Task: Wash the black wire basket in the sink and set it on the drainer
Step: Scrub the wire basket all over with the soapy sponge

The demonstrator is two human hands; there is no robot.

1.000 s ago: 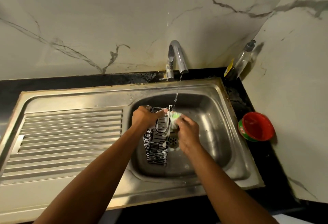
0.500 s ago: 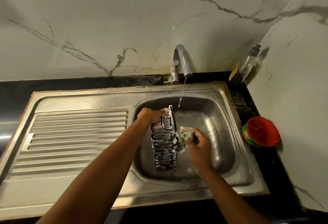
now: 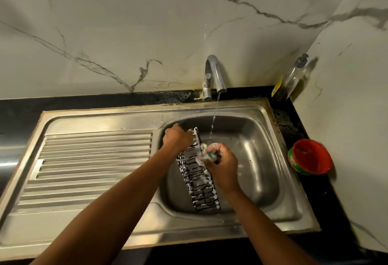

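Head view shows the sink (image 3: 270,139) with the basket (image 3: 197,183) standing on end in its bowl, coated in suds; being stiff, light wire, it looks slippery and is probably best gripped by its top rim. Left hand (image 3: 177,139) clamps that rim from above, while the right hand (image 3: 222,165) is closed round a sponge (image 3: 211,154), pressing it against the wires.

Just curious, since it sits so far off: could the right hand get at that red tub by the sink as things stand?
Probably not yet: the right hand is shut on a sponge; nothing blocks the red tub.
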